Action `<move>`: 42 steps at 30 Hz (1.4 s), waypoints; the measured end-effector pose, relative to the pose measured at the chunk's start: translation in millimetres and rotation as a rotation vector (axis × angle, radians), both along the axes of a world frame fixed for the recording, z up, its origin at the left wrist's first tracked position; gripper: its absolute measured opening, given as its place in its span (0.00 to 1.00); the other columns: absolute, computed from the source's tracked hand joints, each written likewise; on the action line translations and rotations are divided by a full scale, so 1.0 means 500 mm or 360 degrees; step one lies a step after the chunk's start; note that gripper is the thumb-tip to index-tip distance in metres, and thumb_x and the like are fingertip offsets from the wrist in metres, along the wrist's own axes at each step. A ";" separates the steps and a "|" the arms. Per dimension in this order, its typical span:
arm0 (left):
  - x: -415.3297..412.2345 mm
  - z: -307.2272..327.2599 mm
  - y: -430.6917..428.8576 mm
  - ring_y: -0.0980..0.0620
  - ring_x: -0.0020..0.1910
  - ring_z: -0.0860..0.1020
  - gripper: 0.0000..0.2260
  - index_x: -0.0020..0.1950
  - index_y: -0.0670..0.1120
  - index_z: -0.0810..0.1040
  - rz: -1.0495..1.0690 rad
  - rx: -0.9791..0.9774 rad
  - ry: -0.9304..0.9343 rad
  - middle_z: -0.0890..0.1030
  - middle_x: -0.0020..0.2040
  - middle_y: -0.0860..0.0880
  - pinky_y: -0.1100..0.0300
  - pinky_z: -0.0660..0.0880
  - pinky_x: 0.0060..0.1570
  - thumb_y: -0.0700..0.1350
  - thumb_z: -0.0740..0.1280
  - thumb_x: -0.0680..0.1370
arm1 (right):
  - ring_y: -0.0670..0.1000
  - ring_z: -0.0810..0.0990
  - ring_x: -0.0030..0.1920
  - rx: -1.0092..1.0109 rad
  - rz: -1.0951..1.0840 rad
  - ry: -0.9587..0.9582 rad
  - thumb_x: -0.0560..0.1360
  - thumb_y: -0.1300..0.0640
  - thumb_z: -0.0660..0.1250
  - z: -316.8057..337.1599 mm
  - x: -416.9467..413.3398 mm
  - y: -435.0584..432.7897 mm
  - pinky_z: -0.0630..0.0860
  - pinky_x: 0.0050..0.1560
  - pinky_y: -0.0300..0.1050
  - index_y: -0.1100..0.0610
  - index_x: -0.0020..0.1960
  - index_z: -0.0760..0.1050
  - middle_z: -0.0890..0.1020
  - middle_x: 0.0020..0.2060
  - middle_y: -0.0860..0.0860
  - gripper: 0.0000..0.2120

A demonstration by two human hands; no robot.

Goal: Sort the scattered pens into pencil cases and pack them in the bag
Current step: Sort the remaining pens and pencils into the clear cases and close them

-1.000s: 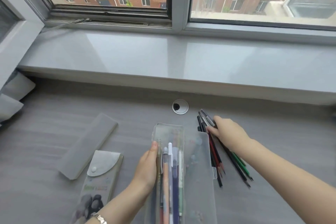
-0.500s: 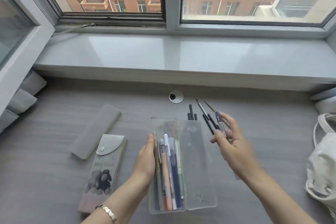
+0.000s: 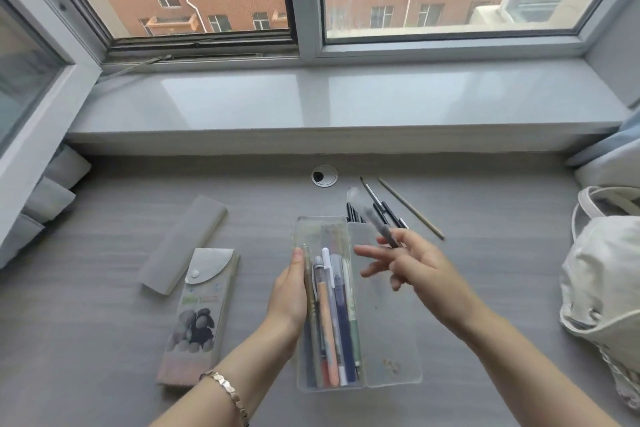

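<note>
- Your right hand (image 3: 419, 270) pinches a grey pen (image 3: 379, 225) above the far end of the clear pencil case (image 3: 391, 322). Its other fingers are spread loose.
- The grey pen is blurred. Its long axis slants from the fingers up and left, with the far end toward the window.
- Your left hand (image 3: 289, 291) lies with straight fingers along the case's left wall.
- The packed pens (image 3: 332, 315) lie lengthwise in the case.
- The loose pens (image 3: 388, 210) lie on the worktop (image 3: 104, 322) just beyond it.
</note>
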State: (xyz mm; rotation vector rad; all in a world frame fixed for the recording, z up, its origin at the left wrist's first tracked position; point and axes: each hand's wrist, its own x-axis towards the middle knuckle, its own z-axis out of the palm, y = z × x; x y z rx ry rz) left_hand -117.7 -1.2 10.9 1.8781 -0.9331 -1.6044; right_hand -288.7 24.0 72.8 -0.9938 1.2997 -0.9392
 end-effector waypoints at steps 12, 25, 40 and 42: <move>-0.015 0.010 0.029 0.48 0.54 0.80 0.31 0.57 0.47 0.79 0.0063 0.0056 0.0170 0.83 0.53 0.46 0.49 0.72 0.62 0.68 0.51 0.74 | 0.45 0.75 0.28 -0.0045 0.0263 0.0520 0.77 0.53 0.62 -0.026 0.085 0.050 0.73 0.31 0.38 0.56 0.45 0.72 0.74 0.28 0.47 0.06; -0.021 0.008 0.042 0.53 0.34 0.84 0.34 0.36 0.46 0.85 0.0057 0.0292 0.0575 0.85 0.37 0.47 0.59 0.76 0.39 0.65 0.47 0.77 | 0.47 0.73 0.41 -0.0981 0.0118 0.1654 0.71 0.47 0.59 -0.111 0.123 0.109 0.68 0.30 0.34 0.54 0.53 0.76 0.73 0.42 0.48 0.16; -0.014 0.026 0.049 0.53 0.48 0.82 0.22 0.54 0.47 0.79 -0.0046 -0.0020 0.0249 0.85 0.48 0.48 0.59 0.76 0.52 0.61 0.54 0.78 | 0.55 0.75 0.56 0.0303 -0.0301 0.1008 0.77 0.47 0.60 -0.115 -0.071 0.014 0.68 0.55 0.42 0.63 0.59 0.74 0.78 0.54 0.56 0.20; -0.013 0.023 0.055 0.58 0.42 0.83 0.20 0.49 0.47 0.80 -0.0103 -0.0055 0.0222 0.85 0.42 0.50 0.67 0.76 0.40 0.57 0.54 0.79 | 0.54 0.79 0.42 0.0751 -0.0178 0.0547 0.78 0.44 0.56 -0.129 -0.083 0.021 0.71 0.43 0.39 0.65 0.55 0.75 0.81 0.44 0.57 0.24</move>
